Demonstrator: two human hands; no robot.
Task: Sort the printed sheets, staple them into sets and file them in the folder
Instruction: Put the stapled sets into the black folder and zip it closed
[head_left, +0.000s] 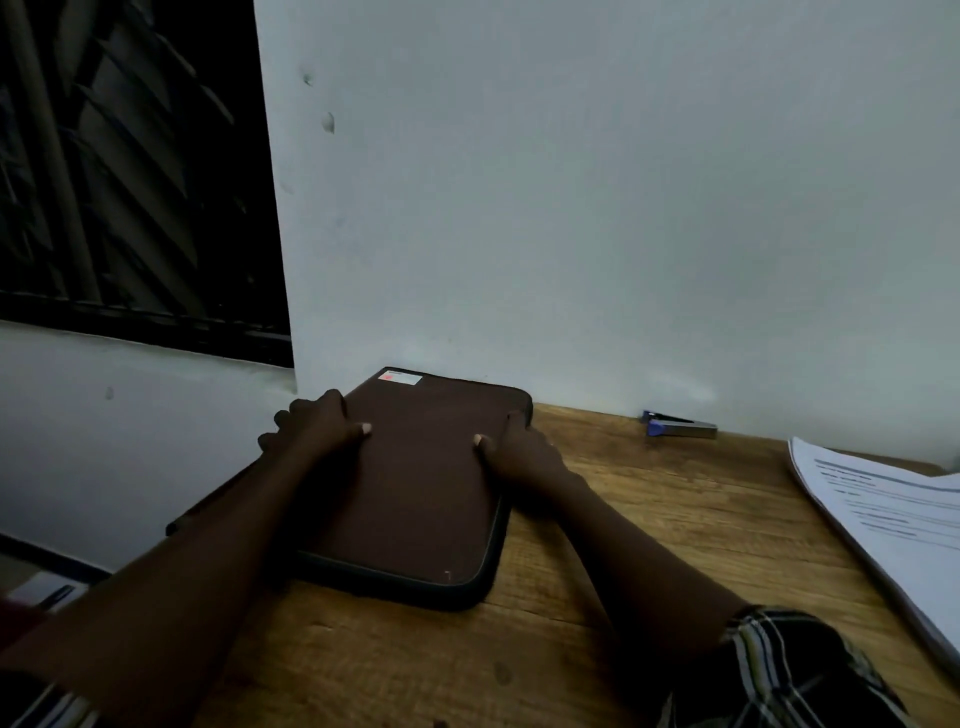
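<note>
In the head view, the brown folder (415, 483) is laid flat on the table (649, 545) against the wall (571, 208). Its left side is gripped by the left hand (317, 426) and its right side by the right hand (519, 452). On both hands the fingers (297, 409) are curled over the edges and the thumbs are set on top. The stapler (680, 425) and printed sheets (893, 519) are seen well to the right.

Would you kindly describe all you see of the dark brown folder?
The dark brown rectangular folder lies flat and closed on the wooden table, its far end near the white wall. Fabric-like cover, rounded corners, darker edge band, white-and-red label at the far corner. The left hand grips its left edge, the right hand its right edge.
</note>
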